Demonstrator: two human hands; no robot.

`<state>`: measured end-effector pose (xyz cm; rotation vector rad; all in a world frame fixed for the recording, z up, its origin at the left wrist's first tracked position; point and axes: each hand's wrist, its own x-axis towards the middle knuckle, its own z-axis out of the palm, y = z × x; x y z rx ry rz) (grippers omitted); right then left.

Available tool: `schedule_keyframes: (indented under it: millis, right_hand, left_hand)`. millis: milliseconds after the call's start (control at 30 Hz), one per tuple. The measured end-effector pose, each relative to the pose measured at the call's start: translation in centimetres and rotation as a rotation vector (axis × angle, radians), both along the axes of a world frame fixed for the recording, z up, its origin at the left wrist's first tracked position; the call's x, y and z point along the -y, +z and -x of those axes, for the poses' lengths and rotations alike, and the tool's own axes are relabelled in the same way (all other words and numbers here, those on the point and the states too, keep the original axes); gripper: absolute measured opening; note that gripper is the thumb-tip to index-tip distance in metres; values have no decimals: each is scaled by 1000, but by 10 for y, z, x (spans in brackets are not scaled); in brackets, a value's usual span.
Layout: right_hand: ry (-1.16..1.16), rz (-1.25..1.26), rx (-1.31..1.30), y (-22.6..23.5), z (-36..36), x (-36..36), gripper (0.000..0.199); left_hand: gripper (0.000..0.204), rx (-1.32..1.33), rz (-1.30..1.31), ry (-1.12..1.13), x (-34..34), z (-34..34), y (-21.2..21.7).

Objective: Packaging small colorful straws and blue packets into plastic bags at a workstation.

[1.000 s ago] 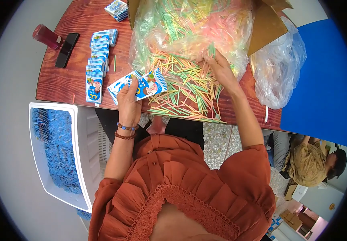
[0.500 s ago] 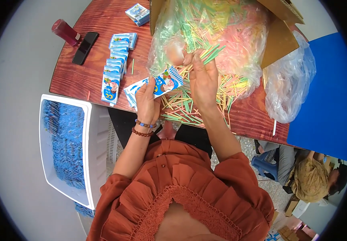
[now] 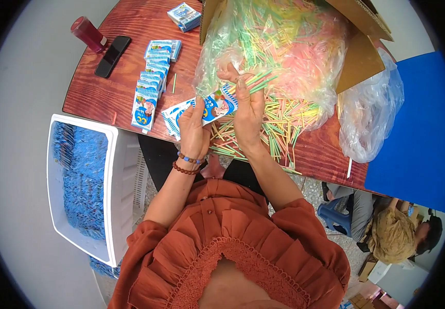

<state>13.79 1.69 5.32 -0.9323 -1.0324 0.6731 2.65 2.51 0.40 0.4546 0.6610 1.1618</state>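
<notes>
Left fingers [image 3: 198, 106] hold flat packets [image 3: 221, 106]; right fingers [image 3: 242, 91], slender sticks [image 3: 261, 81].

Worn in front of me: a loose rust-red blouse [image 3: 238, 198] with ruffles [image 3: 181, 247], small buttons [image 3: 209, 212], a lace neckline [image 3: 263, 273]; black trousers [image 3: 155, 154]; two beaded bracelets [image 3: 186, 169].

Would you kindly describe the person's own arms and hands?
The left hand and right hand are ungloved. Loose, rust-orange fabric sleeves end near the elbows. The left wrist wears a brown beaded bracelet and a brown-and-blue beaded bracelet.
</notes>
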Motion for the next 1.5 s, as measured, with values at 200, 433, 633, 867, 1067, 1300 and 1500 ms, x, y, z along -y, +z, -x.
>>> schedule_keyframes:
  millis: [200,433,633,867,1067,1300,1500]
  right_hand:
    - [0,61,-115,-10,14,9,36]
    - [76,80,16,-9,-2,2,49]
    - [108,107,101,0,-5,2,57]
    - [76,-137,-310,9,-16,-6,48]
    - [155,319,25,6,-10,1,27]
    - [168,93,541,36,21,-9,16]
    - [327,269,434,8,40,-54,19]
  left_hand:
    - [24,43,-6,48,-1,-5,-1]
    - [26,120,2,42,-6,-10,-5]
    - [34,287,33,-41,-13,-10,-8]
    - [38,458,14,-31,-25,1,3]
    - [37,597,-54,-15,-40,4,2]
    - [33,663,-131,17,-39,31,2]
    - [28,-60,-164,433,-22,81,3]
